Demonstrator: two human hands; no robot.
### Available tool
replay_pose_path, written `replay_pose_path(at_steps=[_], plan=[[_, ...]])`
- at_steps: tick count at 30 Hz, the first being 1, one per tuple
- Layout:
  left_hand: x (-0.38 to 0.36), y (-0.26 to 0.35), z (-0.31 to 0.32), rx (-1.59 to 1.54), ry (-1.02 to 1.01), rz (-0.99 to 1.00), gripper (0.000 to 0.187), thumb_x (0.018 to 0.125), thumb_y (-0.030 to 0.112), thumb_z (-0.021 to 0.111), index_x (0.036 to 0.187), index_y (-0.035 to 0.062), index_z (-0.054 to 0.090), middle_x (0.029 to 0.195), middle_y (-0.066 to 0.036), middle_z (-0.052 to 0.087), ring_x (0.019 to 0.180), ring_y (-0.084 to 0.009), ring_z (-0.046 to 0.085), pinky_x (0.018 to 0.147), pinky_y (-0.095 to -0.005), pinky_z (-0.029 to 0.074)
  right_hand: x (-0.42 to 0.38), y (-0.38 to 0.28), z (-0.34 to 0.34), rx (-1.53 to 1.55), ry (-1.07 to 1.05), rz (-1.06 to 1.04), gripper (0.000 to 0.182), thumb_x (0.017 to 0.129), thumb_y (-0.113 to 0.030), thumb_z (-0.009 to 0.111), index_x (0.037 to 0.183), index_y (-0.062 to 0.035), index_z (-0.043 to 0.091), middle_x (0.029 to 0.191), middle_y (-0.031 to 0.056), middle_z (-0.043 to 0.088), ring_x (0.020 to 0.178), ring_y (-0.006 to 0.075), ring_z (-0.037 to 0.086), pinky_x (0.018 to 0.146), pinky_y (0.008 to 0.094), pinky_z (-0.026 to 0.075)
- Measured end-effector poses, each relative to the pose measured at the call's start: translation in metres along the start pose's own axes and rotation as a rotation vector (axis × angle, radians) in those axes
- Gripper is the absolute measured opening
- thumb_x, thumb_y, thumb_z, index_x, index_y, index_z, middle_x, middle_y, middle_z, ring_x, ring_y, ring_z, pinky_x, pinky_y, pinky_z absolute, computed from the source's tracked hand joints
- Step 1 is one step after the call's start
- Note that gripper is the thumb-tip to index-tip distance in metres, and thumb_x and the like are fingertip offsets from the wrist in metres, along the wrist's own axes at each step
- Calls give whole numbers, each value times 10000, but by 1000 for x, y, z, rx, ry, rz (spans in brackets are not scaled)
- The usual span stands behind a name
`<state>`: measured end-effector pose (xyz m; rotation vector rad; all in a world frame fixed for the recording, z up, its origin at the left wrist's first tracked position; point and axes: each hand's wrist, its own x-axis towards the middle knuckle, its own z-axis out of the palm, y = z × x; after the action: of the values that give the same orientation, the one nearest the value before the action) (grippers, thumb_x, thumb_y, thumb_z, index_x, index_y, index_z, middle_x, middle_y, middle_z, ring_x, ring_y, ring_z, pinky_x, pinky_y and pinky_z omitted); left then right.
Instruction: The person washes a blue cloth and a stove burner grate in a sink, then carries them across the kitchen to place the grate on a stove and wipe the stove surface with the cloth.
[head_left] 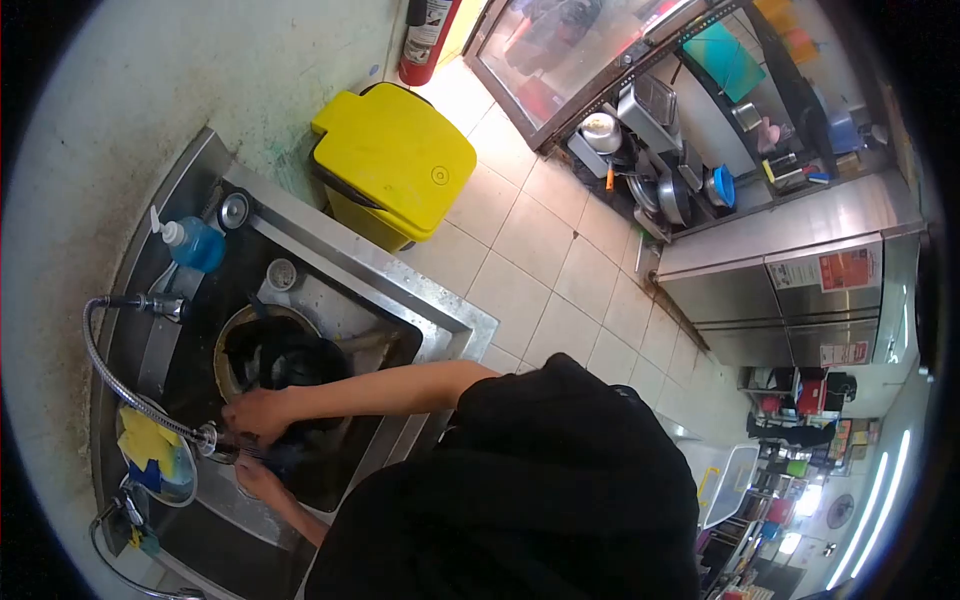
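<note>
Both of my hands are in the metal sink (360,265), close together under the spray head (216,441) of a hose faucet. My right hand (258,414) reaches in with its fingers curled beside the spray head, over dark wet things. My left hand (264,482) is just below it, fingers bent around something dark that I cannot make out in the running water. Beside my right hand lies a black pan-like item (290,360), resting in a round, tan-rimmed vessel (222,365). A small cup (281,274) sits farther up the basin.
A blue soap pump bottle (200,246) stands on the sink ledge. A bowl (180,480) holds yellow sponges (146,438). Past the sink's side are a yellow bin (395,160), a fire extinguisher (427,40), a tiled floor (520,270) and stacked pots (672,200).
</note>
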<state>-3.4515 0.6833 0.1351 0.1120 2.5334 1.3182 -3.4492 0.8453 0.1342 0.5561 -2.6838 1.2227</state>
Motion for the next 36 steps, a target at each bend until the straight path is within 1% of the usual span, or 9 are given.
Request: replay_pose_path(at_steps=[7, 9, 12, 13, 14, 16, 22, 27, 36], plan=[[-15, 34, -18, -428, 57, -262, 419, 884, 298, 361, 1101, -57, 405, 921, -138, 500, 715, -217, 476, 684, -340, 443, 4, -7, -10, 130, -153, 134, 265, 574, -203, 639, 797, -67, 595, 743, 143, 575, 727, 315, 554, 650, 403, 439], [-10, 21, -32, -736, -303, -821, 394, 854, 279, 421, 1096, -32, 413, 912, -122, 502, 722, -227, 488, 666, -357, 458, -3, -9, 2, 205, 214, 337, 308, 568, -201, 640, 836, -60, 585, 779, 150, 567, 816, 327, 523, 661, 418, 426], [19, -120, -13, -757, -342, -253, 448, 825, 330, 466, 1096, -24, 421, 960, -128, 495, 783, -231, 504, 697, -344, 450, -27, -55, 20, -124, 172, 332, 361, 576, -241, 656, 877, -64, 563, 845, 148, 563, 945, 336, 462, 689, 422, 411], [3, -76, -36, 14, -441, 141, 521, 795, 400, 492, 1116, -4, 428, 1046, -106, 464, 935, -242, 474, 808, -335, 385, -31, -63, 32, -123, 173, 334, 361, 576, -241, 656, 877, -64, 563, 845, 148, 563, 945, 336, 462, 689, 422, 411], [17, -98, -28, 14, -438, 139, 521, 795, 400, 492, 1116, -4, 428, 1046, -106, 464, 935, -242, 474, 808, -335, 385, -38, -67, 51, 109, 367, 516, 360, 574, -262, 662, 866, -75, 564, 873, 143, 556, 999, 343, 416, 715, 426, 402], [55, -160, 1, -763, -125, -970, 390, 838, 303, 429, 1062, -15, 450, 1036, -102, 500, 862, -221, 514, 724, -315, 425, -52, -49, 107, 342, 547, 685, 359, 573, -284, 669, 854, -87, 566, 901, 139, 549, 1053, 350, 369, 740, 431, 394], [28, -194, 47, -436, -281, -571, 315, 859, 341, 399, 980, 70, 506, 805, -54, 540, 694, -145, 509, 608, -285, 418, -25, 99, 292, -7, -52, 197, 173, 678, -251, 587, 741, -91, 579, 709, 48, 580, 666, 182, 562, 605, 360, 443], [-46, -38, 42, -627, -126, -804, 332, 870, 384, 369, 750, 98, 488, 569, -8, 459, 412, -84, 389, 368, -202, 272, -17, 124, 341, 61, -52, 349, 169, 657, -238, 580, 728, -85, 589, 702, 67, 582, 658, 199, 564, 598, 359, 444], [-86, -13, 38, -876, -134, -804, 280, 863, 366, 417, 680, 155, 403, 510, 58, 302, 369, -57, 239, 337, -210, 187, -29, 193, 347, 276, -226, 425, 171, 610, -209, 565, 700, -72, 612, 686, 109, 587, 642, 237, 569, 584, 356, 448]])
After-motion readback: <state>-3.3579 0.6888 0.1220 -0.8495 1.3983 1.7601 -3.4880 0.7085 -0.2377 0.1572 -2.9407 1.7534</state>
